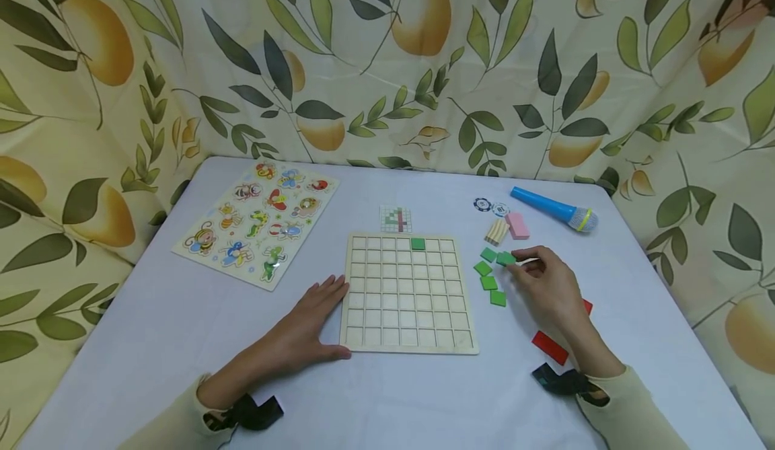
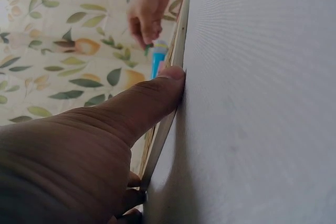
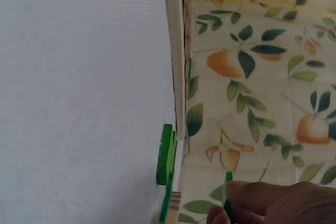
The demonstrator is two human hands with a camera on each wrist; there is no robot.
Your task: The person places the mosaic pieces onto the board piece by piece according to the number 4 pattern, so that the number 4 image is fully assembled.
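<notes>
A wooden grid board (image 1: pixel 408 295) lies in the middle of the table with one green tile (image 1: pixel 418 243) set in its top row. My left hand (image 1: pixel 327 312) lies flat on the table against the board's left edge; the thumb (image 2: pixel 152 98) presses on the board's edge (image 2: pixel 176 51). To the right of the board, my right hand (image 1: pixel 522 261) pinches a green tile (image 1: pixel 505 258) between its fingertips (image 3: pixel 273 203), seen edge-on as a green tile (image 3: pixel 228 192) in the right wrist view. Several loose green tiles (image 1: pixel 488 282) lie beside it on the table.
A small pattern card (image 1: pixel 396 219) lies behind the board. An animal puzzle (image 1: pixel 257 221) sits at the far left. A blue toy microphone (image 1: pixel 554 209), a pink block (image 1: pixel 517 225), a striped wooden piece (image 1: pixel 496 232) and two chips (image 1: pixel 482 204) lie far right. Red tiles (image 1: pixel 549 347) lie near my right wrist.
</notes>
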